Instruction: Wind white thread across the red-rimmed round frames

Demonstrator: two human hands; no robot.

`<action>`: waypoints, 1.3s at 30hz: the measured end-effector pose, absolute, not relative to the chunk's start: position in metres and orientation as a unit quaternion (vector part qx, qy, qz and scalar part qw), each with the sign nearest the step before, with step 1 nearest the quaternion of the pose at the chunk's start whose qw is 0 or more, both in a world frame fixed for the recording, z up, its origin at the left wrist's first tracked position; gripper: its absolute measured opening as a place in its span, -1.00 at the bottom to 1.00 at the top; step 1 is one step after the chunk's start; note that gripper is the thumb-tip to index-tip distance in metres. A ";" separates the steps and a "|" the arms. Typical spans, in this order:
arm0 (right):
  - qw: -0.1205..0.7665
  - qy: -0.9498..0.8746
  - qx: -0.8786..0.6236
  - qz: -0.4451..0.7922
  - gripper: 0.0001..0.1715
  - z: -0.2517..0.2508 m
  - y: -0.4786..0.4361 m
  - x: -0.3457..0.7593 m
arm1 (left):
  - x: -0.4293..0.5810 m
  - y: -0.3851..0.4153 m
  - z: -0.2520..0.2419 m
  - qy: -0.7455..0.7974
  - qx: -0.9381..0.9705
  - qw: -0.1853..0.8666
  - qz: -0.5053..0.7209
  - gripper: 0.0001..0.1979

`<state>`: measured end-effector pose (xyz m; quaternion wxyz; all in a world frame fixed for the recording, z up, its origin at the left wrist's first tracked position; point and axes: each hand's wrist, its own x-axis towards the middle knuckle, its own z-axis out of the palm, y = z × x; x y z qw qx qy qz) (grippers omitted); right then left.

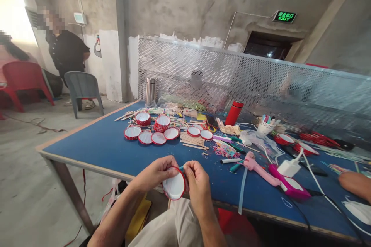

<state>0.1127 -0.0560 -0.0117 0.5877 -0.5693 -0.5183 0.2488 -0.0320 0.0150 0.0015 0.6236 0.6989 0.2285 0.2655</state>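
Concrete room; blue table backed by a perforated screen. Both hands are at the near table edge, over the person's lap. Left hand grips a disc, white with a red rim, fingers curled over its top-left rim. Right hand is closed on the disc's right rim, thumb and fingers pinched. Disc is tilted, face toward the camera, just off the table edge. A teal tip shows between the hands; which hand holds it cannot be told.

Far on the table: more discs, sticks, rubber bands. Right of the hands: marker, glue gun, charger. Red flask and steel flask stand by the screen. Another person's hand rests at the right. Far left, a person stands behind a grey chair.
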 end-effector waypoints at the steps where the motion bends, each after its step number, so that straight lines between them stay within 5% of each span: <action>1: 0.582 -0.525 -0.581 0.220 -0.69 -0.011 -0.056 0.113 | -0.032 0.016 0.001 0.230 0.697 0.624 0.267 -0.61; 8: 0.594 -0.509 -0.602 0.162 -0.68 -0.011 -0.052 0.109 | -0.029 0.015 0.004 0.252 0.714 0.595 0.268 -0.62; 20: 0.642 -0.428 -0.526 0.358 -0.74 -0.014 -0.051 0.114 | -0.030 0.013 0.006 0.257 0.721 0.589 0.259 -0.62; 32: 0.604 -0.443 -0.540 0.384 -0.73 -0.005 -0.061 0.124 | -0.030 0.010 0.008 0.256 0.716 0.593 0.266 -0.62; 39: 0.663 -0.385 -0.587 0.260 -0.63 -0.005 -0.042 0.152 | -0.029 0.009 0.010 0.267 0.717 0.578 0.283 -0.59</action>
